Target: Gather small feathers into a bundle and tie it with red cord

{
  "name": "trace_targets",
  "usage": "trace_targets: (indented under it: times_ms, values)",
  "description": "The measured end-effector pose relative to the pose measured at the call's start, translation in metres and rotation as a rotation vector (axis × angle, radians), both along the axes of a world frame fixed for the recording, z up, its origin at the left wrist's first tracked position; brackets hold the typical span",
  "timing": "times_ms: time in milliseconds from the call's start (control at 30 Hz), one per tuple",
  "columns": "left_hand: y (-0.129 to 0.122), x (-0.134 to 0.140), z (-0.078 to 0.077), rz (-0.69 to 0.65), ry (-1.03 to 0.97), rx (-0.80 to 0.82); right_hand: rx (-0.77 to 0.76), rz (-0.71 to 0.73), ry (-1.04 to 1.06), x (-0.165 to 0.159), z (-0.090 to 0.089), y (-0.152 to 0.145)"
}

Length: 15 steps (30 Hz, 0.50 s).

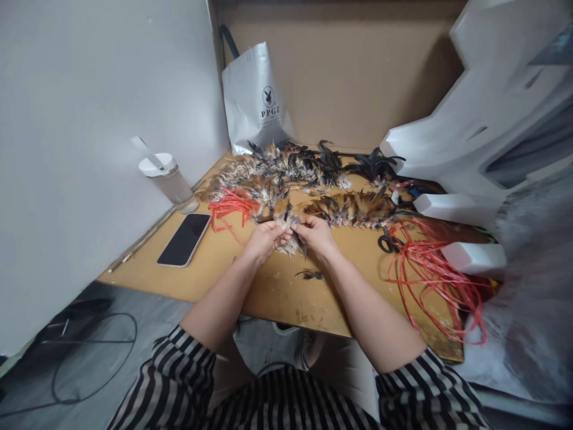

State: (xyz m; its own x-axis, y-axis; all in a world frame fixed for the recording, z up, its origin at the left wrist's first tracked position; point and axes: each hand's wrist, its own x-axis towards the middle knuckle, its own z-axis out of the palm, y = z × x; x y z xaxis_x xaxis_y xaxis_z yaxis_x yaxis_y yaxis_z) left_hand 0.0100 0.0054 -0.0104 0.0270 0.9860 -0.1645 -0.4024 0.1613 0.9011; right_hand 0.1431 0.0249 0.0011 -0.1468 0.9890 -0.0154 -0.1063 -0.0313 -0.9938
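Observation:
My left hand (271, 239) and my right hand (317, 237) meet at the middle of the table, fingertips pinched close together. Between them they grip a small bunch of brown and pale feathers (293, 243), whose fluffy ends hang below the fingers. Just behind my hands lies a long row of brown feathers (353, 206), stretching off to the right. A larger heap of mixed brown, white and black feathers (286, 164) spreads farther back. Beside my left hand is a bundle of red plastic strings (235, 204). A small dark feather tuft (310, 275) rests on the table nearer me.
A phone (184, 239) and a lidded cup (168, 179) stand at the left, by a white wall. Behind the feathers is a silver bag (255, 98). At the right lie black-handled scissors (387, 240), loose red strings (434, 275) and white foam pieces (474, 258).

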Motion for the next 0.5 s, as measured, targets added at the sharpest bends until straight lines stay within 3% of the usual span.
trace_targets:
  times_ms: [133, 300, 500]
  values:
    - [0.0, 0.0, -0.001, 0.013, 0.035, 0.046, 0.043, 0.033, 0.012, 0.0, 0.001, -0.001]
    - [-0.003, 0.0, 0.002, -0.081, 0.051, 0.065, 0.064, -0.022, 0.019, 0.003, 0.002, -0.002]
    - [-0.008, 0.0, 0.007, -0.236, 0.054, 0.054, -0.019, 0.123, 0.058, 0.014, 0.002, 0.001]
